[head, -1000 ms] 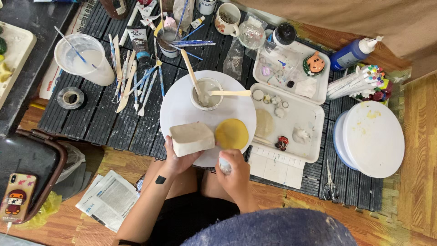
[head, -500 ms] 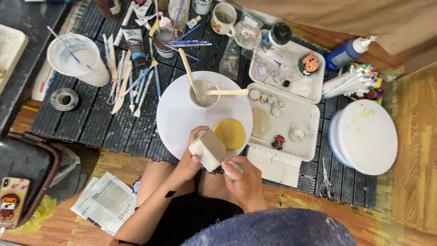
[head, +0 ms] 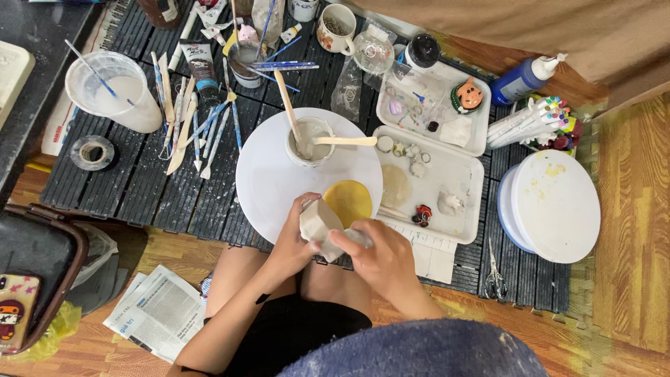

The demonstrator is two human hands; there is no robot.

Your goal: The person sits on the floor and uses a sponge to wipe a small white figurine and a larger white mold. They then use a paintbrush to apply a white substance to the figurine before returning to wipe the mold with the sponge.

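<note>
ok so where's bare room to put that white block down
The left half of the round white board, beside the cup, is bare, as is the white disc at far right. The tool-strewn mat and trays are crowded.

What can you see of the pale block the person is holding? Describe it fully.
The pale block is a whitish, chunky, roughly rectangular lump that looks like clay or plaster, with matte, faintly smudged faces. It is tilted, held above the near edge of the round white board. The left hand grips it; the right hand touches its lower end.
</note>
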